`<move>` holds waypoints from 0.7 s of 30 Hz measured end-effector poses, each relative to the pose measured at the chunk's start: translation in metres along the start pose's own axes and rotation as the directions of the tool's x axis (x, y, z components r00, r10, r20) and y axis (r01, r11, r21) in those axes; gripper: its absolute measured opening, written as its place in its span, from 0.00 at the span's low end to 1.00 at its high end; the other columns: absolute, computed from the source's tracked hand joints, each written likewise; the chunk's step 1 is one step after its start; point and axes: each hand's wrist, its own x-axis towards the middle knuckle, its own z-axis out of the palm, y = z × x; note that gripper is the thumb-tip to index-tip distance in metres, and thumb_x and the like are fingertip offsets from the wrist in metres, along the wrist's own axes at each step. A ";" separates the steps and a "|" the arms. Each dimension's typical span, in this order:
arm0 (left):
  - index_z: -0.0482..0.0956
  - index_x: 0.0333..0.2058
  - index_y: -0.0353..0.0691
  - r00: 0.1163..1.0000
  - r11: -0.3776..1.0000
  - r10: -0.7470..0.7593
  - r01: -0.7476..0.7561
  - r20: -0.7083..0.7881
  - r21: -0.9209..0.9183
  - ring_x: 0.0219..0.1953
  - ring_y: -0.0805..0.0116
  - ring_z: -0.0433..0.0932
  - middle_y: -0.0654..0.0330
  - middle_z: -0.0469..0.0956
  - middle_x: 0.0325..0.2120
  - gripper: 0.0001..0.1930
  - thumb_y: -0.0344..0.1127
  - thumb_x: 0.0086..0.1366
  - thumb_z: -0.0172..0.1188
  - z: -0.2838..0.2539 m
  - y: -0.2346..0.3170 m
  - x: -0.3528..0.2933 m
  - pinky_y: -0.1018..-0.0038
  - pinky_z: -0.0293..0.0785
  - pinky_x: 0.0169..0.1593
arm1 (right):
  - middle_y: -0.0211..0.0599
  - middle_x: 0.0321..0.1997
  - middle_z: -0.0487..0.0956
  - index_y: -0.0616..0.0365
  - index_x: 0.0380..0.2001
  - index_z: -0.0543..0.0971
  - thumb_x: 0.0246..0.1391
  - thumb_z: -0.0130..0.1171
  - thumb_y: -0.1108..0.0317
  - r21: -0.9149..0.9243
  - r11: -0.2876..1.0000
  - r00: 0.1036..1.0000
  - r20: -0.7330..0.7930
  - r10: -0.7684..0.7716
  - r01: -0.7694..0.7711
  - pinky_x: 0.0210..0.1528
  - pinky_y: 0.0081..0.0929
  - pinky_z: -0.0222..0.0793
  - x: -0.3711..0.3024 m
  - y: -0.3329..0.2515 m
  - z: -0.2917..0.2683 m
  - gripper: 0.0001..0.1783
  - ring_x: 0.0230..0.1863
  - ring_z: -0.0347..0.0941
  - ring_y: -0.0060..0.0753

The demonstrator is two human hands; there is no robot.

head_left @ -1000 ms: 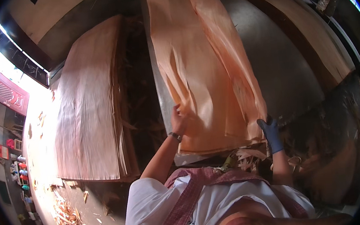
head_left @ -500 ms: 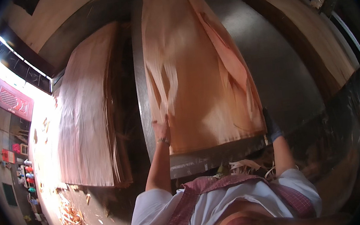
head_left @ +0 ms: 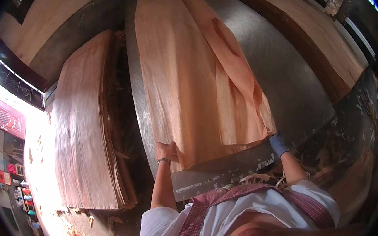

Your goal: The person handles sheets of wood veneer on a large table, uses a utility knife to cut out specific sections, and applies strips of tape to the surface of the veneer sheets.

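Sheet [head_left: 181,82]: on table [head_left: 287,76], 12 o'clock from hands.
Long axis: roughly 12 to 6.
Left hand [head_left: 166,151]: nearer, over 7 o'clock corner; grip unclear.
Right hand [head_left: 278,145]: at 5 o'clock corner; grip unclear.

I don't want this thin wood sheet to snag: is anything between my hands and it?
Only the blue glove on your right hand, at the near right corner of the wood sheet; nothing visible separates your bare left hand from its left edge.
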 end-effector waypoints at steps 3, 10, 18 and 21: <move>0.65 0.50 0.31 0.993 0.993 -0.107 0.110 -0.055 0.048 0.49 0.47 0.76 0.42 0.70 0.50 0.40 0.50 0.45 0.72 -0.003 -0.054 0.012 0.59 0.76 0.50 | 0.54 0.37 0.78 0.59 0.47 0.73 0.57 0.55 0.53 0.204 0.974 0.995 0.005 0.095 -0.094 0.41 0.53 0.71 -0.036 -0.033 -0.015 0.22 0.40 0.76 0.58; 0.56 0.61 0.35 0.962 0.921 -0.207 0.253 -0.177 0.297 0.56 0.45 0.69 0.43 0.64 0.54 0.51 0.53 0.42 0.72 -0.026 -0.072 -0.064 0.55 0.72 0.54 | 0.53 0.45 0.78 0.62 0.43 0.77 0.55 0.60 0.48 0.318 0.939 0.988 -0.031 0.149 -0.132 0.50 0.42 0.68 -0.094 -0.043 -0.066 0.26 0.47 0.74 0.54; 0.47 0.68 0.43 0.986 0.921 -0.127 0.156 -0.104 0.356 0.58 0.46 0.66 0.47 0.65 0.57 0.61 0.58 0.39 0.74 -0.039 -0.073 -0.028 0.53 0.68 0.56 | 0.52 0.46 0.79 0.61 0.46 0.75 0.55 0.60 0.48 0.321 0.933 0.986 0.030 0.164 -0.165 0.48 0.42 0.70 -0.027 -0.026 -0.016 0.27 0.45 0.76 0.53; 0.50 0.67 0.45 0.977 0.893 -0.190 0.212 -0.093 0.397 0.60 0.46 0.64 0.46 0.61 0.60 0.57 0.57 0.44 0.73 -0.048 -0.043 -0.057 0.53 0.65 0.59 | 0.53 0.47 0.78 0.60 0.47 0.75 0.55 0.60 0.48 0.383 0.877 0.955 0.168 0.244 -0.291 0.48 0.42 0.70 -0.042 -0.013 -0.019 0.27 0.46 0.75 0.54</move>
